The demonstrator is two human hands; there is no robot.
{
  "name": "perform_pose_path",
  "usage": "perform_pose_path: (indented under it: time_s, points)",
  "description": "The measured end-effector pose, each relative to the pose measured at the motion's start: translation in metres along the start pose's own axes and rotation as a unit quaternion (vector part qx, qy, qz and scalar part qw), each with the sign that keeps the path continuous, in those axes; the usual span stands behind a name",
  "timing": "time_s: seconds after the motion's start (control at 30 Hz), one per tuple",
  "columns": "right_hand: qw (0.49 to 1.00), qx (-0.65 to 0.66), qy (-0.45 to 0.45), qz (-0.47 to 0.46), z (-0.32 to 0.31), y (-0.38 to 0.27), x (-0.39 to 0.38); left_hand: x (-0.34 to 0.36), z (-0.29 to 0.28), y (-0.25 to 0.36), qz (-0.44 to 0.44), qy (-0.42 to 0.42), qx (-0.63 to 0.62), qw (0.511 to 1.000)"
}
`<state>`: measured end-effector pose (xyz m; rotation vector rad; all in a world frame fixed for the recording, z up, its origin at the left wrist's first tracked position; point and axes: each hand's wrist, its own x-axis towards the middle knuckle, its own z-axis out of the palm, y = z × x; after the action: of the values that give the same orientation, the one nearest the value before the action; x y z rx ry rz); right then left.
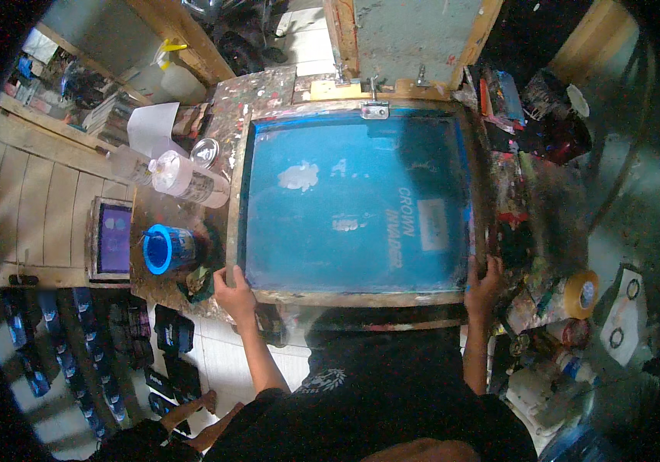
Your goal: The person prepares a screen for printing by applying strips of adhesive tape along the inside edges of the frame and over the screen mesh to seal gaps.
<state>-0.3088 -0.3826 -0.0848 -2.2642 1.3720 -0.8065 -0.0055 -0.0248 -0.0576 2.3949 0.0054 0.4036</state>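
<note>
Wooden printing frame (360,296) with blue mesh, lying flat at centre, long axis running nine to three o'clock. Left hand (233,292) closed on near corner at seven o'clock; right hand (484,286) clasping corner at five. Both equally near; blue tub (164,248) beside left hand.

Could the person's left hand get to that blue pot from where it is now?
Probably yes. The left hand rests on the near left corner of the wooden screen frame, and the blue pot stands just to its left on the paint-stained table. Only a crumpled rag lies between them.
</note>
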Motion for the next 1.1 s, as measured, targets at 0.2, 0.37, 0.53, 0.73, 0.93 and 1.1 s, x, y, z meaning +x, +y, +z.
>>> perform_pose_path:
  time_s: [0.2, 0.37, 0.53, 0.73, 0.93, 1.1]
  points:
    - [0.999, -0.046, -0.025, 0.012, -0.005, -0.007, 0.002, 0.001, -0.002, 0.001, -0.030, -0.019, -0.003, 0.999]
    - [0.999, -0.004, -0.032, 0.039, -0.004, -0.017, 0.003, -0.002, 0.004, -0.004, 0.012, 0.007, -0.005, 1.000]
    - [0.999, -0.029, -0.032, 0.029, -0.001, -0.007, 0.001, 0.000, -0.002, 0.007, -0.008, -0.005, 0.004, 1.000]
    - [0.998, -0.041, -0.042, 0.021, -0.002, -0.008, 0.001, -0.003, 0.001, 0.020, 0.007, 0.022, 0.084, 0.996]
    - [0.996, -0.046, -0.061, -0.052, -0.021, -0.049, 0.061, -0.072, 0.026, 0.110, 0.269, -0.186, -0.072, 0.942]
    - [0.984, -0.006, -0.064, -0.165, 0.025, -0.119, 0.163, -0.133, 0.063, 0.157, 0.384, -0.349, -0.057, 0.853]
